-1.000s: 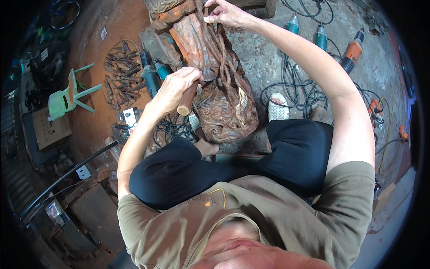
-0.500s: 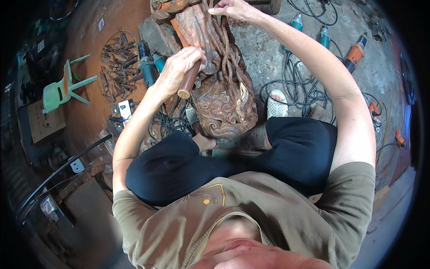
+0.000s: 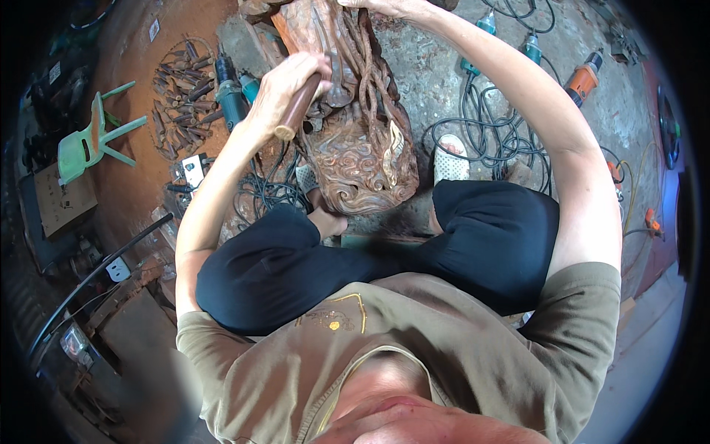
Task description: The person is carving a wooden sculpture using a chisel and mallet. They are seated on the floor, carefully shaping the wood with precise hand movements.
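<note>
A reddish-brown wood carving (image 3: 362,166) with swirling relief and twisted root-like strands stands between my feet, its far end running off the top edge. My left hand (image 3: 285,89) is closed around the thick wooden handle of a carving chisel (image 3: 296,115). The handle's butt points toward me; its working end lies toward the carving and is largely hidden by my fingers. At the far end, my right hand (image 3: 381,6) rests on or beside the carving. Most of its fingers are cut off by the top edge, so their grip does not show.
Several wooden-handled tools (image 3: 188,100) lie heaped at the left, near a teal power tool (image 3: 231,100) and a green plastic chair (image 3: 92,140). Black cables (image 3: 510,140) coil over the right floor beside an orange power tool (image 3: 584,80). A power strip (image 3: 194,170) lies left of my leg.
The whole view has shifted, so the carving and floor sit higher and further left. My left hand keeps the chisel, its handle slightly more tilted. Less of my right hand shows.
</note>
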Motion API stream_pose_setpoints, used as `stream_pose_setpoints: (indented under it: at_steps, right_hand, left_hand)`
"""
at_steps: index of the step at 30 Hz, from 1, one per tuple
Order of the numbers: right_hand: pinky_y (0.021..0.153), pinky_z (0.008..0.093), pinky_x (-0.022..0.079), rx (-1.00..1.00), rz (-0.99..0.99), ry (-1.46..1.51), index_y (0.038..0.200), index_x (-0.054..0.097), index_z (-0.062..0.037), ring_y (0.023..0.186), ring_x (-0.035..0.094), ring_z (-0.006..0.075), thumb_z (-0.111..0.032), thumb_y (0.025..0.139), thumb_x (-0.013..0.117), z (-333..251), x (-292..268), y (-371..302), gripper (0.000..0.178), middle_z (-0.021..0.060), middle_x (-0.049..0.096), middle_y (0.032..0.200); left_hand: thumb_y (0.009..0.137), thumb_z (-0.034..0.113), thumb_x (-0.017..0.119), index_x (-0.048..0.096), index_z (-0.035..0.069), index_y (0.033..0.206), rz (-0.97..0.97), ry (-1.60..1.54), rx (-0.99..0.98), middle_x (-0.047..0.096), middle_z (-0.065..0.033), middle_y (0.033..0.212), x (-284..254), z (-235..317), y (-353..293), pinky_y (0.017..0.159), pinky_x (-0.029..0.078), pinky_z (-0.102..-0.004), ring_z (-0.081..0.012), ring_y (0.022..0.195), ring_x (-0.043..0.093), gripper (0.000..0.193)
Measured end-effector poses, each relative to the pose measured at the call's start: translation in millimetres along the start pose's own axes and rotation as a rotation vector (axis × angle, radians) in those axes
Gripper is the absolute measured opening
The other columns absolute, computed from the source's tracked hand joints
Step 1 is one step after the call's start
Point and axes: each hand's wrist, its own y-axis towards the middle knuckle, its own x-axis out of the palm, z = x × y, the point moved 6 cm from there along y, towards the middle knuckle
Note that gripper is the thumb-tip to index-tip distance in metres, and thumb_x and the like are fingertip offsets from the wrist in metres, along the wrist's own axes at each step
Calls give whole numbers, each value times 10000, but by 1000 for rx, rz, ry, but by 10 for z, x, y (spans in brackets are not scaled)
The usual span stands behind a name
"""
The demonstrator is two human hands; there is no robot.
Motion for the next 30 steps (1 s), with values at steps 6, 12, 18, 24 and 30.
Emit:
stream_pose_setpoints:
  at_steps: [6, 12, 18, 24, 30]
  right_hand:
    - [592, 296, 418, -8, 124, -156, 1308, 453, -153, 720, 546, 119, -324, 880, 815, 29, -87, 2, 586, 64, 629, 900]
    - [594, 282, 392, -42, 85, -85, 1308, 455, -145, 719, 531, 101, -330, 874, 824, -1, -45, -27, 599, 59, 630, 894]
    - [533, 256, 358, -35, 41, 25, 1286, 464, -152, 639, 502, 77, -280, 876, 828, 75, -64, 17, 564, 38, 627, 861]
    - [519, 249, 344, -61, 96, -56, 1276, 468, -152, 615, 484, 64, -270, 885, 819, 17, -42, 3, 538, 23, 615, 826]
    - [527, 251, 349, -51, 75, -28, 1276, 469, -159, 624, 486, 68, -288, 882, 820, -36, -35, -15, 543, 28, 614, 831]
  left_hand:
    - [866, 105, 786, 648, 48, 1015, -140, -253, -113, 710, -97, 977, -29, 145, -188, 776, 584, -320, -237, 898, 723, 211]
    - [866, 100, 786, 666, 65, 1052, 115, -106, -108, 717, -89, 1054, -87, -107, 75, 839, 571, -323, -205, 962, 713, 224]
    - [843, 114, 805, 663, 77, 1058, -65, -166, -176, 714, -121, 1167, 100, 10, -233, 934, 573, -341, -252, 1100, 698, 260]
    - [875, 91, 791, 660, 27, 1058, -76, -310, -226, 729, -70, 1003, -116, 28, -166, 769, 562, -270, -149, 861, 699, 234]
    - [870, 78, 774, 672, 53, 1082, 36, -90, -118, 712, -114, 1180, -8, -97, -44, 946, 560, -340, -234, 1087, 697, 236]
